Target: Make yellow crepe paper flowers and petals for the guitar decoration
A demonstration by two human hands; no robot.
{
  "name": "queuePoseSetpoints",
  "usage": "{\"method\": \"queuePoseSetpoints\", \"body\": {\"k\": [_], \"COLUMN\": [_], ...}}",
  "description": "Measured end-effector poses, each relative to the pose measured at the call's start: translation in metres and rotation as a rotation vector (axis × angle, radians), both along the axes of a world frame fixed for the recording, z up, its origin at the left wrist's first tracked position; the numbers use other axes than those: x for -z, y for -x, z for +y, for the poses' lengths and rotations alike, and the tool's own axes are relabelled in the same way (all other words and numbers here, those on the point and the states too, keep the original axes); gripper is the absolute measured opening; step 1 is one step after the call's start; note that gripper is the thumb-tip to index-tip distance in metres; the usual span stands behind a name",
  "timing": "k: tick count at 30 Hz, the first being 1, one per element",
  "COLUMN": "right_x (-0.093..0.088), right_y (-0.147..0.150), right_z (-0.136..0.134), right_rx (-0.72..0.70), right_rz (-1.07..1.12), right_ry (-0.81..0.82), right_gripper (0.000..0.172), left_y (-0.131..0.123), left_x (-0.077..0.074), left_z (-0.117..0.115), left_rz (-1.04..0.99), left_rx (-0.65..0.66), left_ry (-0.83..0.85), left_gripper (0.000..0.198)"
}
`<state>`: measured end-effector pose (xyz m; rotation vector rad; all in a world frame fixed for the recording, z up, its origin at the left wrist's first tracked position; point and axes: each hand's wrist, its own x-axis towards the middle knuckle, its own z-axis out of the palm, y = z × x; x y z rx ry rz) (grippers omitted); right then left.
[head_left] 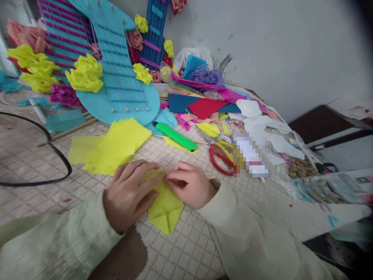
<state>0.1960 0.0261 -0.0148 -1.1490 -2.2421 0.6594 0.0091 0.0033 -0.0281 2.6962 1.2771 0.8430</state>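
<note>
A small folded sheet of yellow tissue paper (pixel 166 208) lies on the checked cloth in front of me, with creased corners at its near end. My left hand (pixel 129 190) rests over its left side, thumb and index finger pressed on the paper and the fingers pointing right. At the far edge, my right hand (pixel 192 182) has thumb and forefinger pinched together on the paper. The fingertips of both hands almost meet there and hide part of that edge. Just beyond my left hand, a loose stack of yellow tissue sheets (pixel 116 144) is fanned out.
A green highlighter (pixel 176 136) and red-and-yellow-handled scissors (pixel 223 155) lie beyond my hands. Blue guitar-shaped craft pieces (pixel 116 77) with yellow paper flowers (pixel 84 74) stand at the back left. A black cable (pixel 62 155) loops at left. White paper scraps (pixel 262 124) lie at right.
</note>
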Motion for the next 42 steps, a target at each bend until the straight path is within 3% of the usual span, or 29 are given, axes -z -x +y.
{"method": "queuePoseSetpoints", "body": {"k": [16, 42], "right_x": [-0.0021, -0.0029], "right_y": [-0.0036, -0.0038], "right_z": [-0.0028, -0.0038], "right_rx": [-0.103, -0.098], "right_rz": [-0.064, -0.154], "right_ry": [0.011, 0.001], "right_gripper": [0.019, 0.022], "left_y": [0.0008, -0.0003], "left_x": [0.0047, 0.0040], "left_z": [-0.0015, -0.0017], "left_rz": [0.030, 0.064], "left_rx": [-0.038, -0.057], "left_ry": [0.026, 0.029], "left_gripper": [0.032, 0.036]}}
